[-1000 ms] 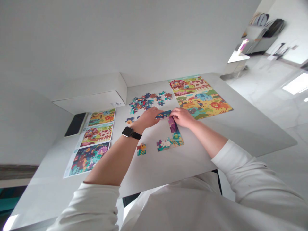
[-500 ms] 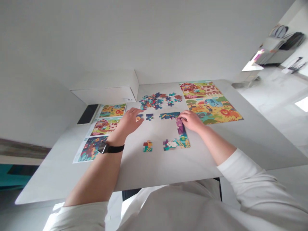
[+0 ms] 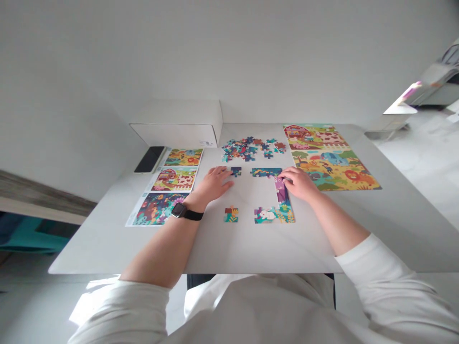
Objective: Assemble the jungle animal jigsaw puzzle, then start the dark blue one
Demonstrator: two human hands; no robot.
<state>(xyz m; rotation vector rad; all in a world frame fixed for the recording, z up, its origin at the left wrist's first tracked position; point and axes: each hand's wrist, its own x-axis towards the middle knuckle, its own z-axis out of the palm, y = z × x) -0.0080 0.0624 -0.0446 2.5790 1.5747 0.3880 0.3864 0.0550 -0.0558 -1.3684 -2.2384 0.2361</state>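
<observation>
My left hand (image 3: 214, 184) lies low over the table with its fingers spread and pointing toward a dark blue puzzle piece (image 3: 235, 171). Whatever is under the palm is hidden. My right hand (image 3: 298, 182) has bent fingers drawn together at the upper right corner of the joined pieces, touching the purple puzzle piece (image 3: 280, 186). From that corner a blue puzzle strip (image 3: 264, 172) runs left, and a rabbit puzzle section (image 3: 267, 215) forms the lower end. A separate puzzle piece with a yellow plant (image 3: 231, 214) lies to the left of the rabbit.
Loose puzzle pieces (image 3: 244, 149) are heaped behind my hands. At right lie two picture puzzles, farm (image 3: 315, 137) and animals (image 3: 335, 167). A printed picture sheet (image 3: 175, 179), a phone (image 3: 149, 160) and a white box (image 3: 175, 134) are at left.
The view has swung left, so the table things sit farther right. My left hand has flattened and now covers the orange-marked piece seen beside its fingers before. My right hand stays at the corner.
</observation>
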